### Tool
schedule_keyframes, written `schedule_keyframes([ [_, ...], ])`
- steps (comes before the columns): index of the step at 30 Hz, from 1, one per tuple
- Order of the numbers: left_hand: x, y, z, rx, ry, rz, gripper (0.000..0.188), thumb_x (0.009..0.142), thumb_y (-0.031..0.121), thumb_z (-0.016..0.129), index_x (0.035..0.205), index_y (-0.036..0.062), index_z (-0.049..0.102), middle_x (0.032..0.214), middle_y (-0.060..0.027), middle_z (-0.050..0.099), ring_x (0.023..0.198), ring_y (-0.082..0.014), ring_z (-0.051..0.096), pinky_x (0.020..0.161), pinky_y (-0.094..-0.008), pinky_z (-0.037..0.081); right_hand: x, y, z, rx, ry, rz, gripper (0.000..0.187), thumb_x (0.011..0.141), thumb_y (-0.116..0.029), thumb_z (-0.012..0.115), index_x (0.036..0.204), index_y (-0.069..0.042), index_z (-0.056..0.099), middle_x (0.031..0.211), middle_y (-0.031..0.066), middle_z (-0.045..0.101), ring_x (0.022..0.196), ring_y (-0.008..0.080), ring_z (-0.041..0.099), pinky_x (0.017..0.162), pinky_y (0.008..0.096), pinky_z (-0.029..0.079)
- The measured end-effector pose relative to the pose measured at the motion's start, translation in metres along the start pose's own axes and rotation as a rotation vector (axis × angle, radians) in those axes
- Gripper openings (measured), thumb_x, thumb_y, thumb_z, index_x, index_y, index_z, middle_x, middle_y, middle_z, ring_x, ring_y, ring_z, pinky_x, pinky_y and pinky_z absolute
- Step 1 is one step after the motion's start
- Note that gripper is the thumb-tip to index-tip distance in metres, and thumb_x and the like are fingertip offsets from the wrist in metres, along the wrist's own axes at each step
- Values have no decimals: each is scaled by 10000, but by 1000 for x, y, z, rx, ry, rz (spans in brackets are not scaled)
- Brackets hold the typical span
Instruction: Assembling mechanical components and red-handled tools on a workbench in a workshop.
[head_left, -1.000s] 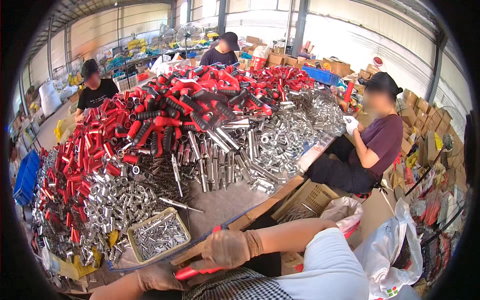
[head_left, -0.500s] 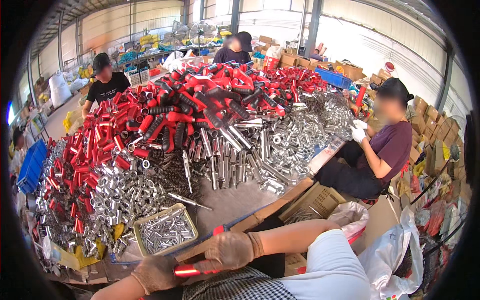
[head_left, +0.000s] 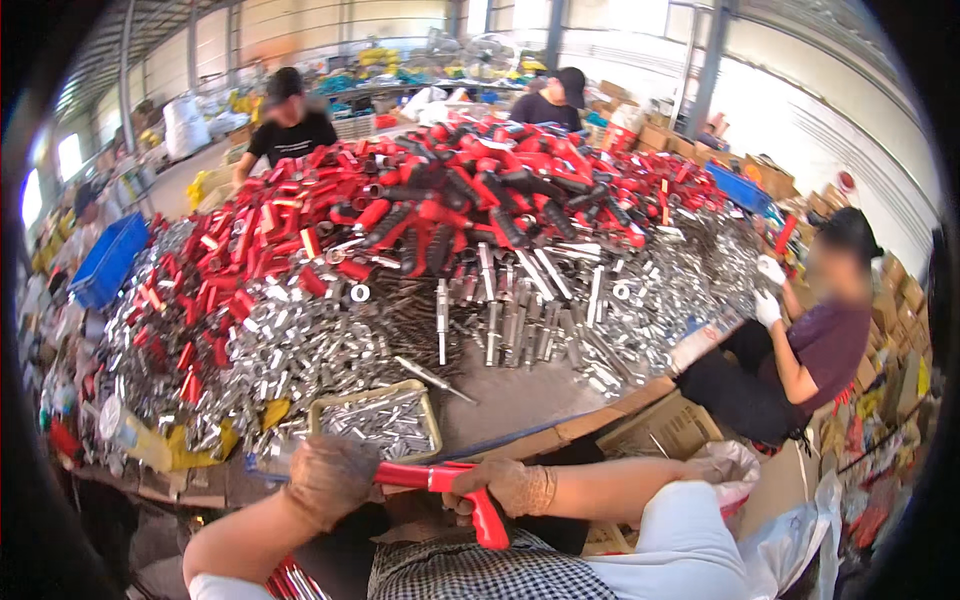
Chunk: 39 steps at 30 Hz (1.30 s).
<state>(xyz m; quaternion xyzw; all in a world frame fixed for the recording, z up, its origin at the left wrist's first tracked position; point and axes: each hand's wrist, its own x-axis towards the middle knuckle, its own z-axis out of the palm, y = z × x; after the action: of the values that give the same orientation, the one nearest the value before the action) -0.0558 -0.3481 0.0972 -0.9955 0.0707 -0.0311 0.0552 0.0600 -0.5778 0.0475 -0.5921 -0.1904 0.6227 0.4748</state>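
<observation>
A red pistol-shaped tool point(head_left: 488, 520), with a tubular body and a curved handle hanging down, lies crosswise between my gloved hands. My left hand point(head_left: 333, 482) is closed around the left end of its tube. My right hand point(head_left: 507, 486) grips its body at the right, just beside the handle. Just beyond my hands stands a cream tray point(head_left: 436, 437) full of small silver metal pins. A slim metal rod point(head_left: 435, 379) rests near the tray's far right corner. The tip of the tube is hidden by my left hand.
A large heap of red and black handles point(head_left: 455, 195) covers the table, with silver tubes and springs around it. One co-worker point(head_left: 825, 320) sits at the right; two others are behind the heap. A blue crate point(head_left: 110, 262) stands at the left, a cardboard box point(head_left: 665, 428) below the table edge.
My hands have risen and moved further apart, and the red tool now shows with its handle pointing down. The whole view has shifted, so the heap appears further right.
</observation>
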Motion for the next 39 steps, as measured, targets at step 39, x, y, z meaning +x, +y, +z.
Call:
schedule_keyframes([
  [39,-23,4,101,-908,-541,359,357,745,370,675,868,36,706,839,-154,703,751,-322,677,684,-474,526,-8,-36,3,-1534,9,-875,391,778,-221,667,1142,-80,636,1064,118,681,892,298,665,764,408,542],
])
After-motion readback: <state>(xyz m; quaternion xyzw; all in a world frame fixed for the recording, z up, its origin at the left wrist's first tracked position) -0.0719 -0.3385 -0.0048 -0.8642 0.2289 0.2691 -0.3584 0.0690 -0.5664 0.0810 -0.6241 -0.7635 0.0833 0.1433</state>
